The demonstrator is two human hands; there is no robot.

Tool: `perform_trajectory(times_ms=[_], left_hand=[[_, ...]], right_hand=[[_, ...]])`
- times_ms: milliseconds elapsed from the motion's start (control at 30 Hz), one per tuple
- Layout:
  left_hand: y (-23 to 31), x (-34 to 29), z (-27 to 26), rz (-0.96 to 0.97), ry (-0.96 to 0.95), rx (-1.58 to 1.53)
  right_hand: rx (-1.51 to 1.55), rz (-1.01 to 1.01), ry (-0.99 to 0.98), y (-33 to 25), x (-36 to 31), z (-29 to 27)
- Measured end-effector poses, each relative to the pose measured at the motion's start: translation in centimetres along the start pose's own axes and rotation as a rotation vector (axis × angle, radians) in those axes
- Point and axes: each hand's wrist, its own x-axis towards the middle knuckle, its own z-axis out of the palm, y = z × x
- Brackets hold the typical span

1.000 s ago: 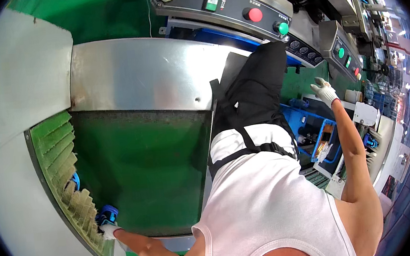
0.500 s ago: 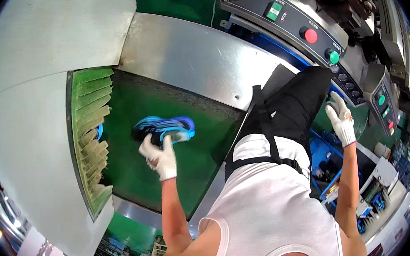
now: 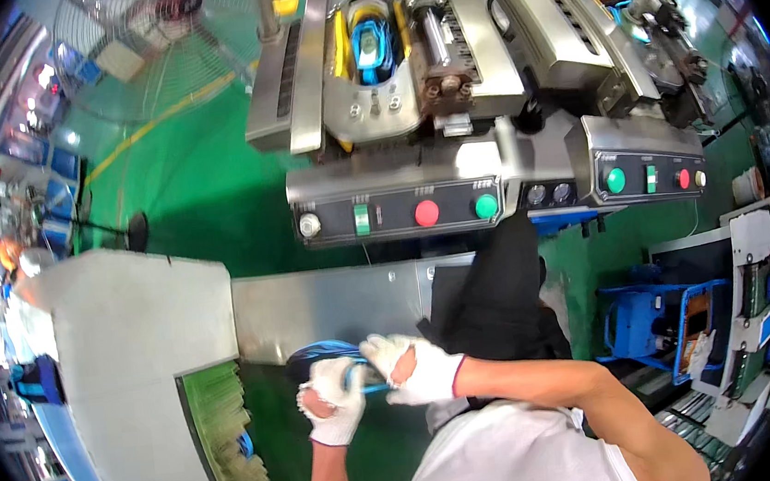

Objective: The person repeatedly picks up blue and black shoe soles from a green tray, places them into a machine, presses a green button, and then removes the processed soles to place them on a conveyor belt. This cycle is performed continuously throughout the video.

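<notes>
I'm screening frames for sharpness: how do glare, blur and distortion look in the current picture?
Head view: white glare atop the left control panel; head view: the blue-and-black shoe at the left hand and right hand looks slightly smeared, its details hard to read; head view: the pale blue strip at lower left bends near the rim, and the corners go black.

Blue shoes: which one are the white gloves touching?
The dark blue shoe at lower centre, with the left hand and right hand on it; the bright blue shoe in the machine above is untouched.
</notes>
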Motion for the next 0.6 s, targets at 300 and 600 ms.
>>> perform_trajectory(times_ms=[300,600], left_hand=[[17.0,22.3,-2.2,0.901,-0.168,-0.058],[11.1,49.8,6.6,0.218,0.138,0.179]], right_hand=[[0.518,0.6,0.122,6.3,-10.2,-14.0],[1.569,0.286,0.984,5.5,-19.2,-14.3]])
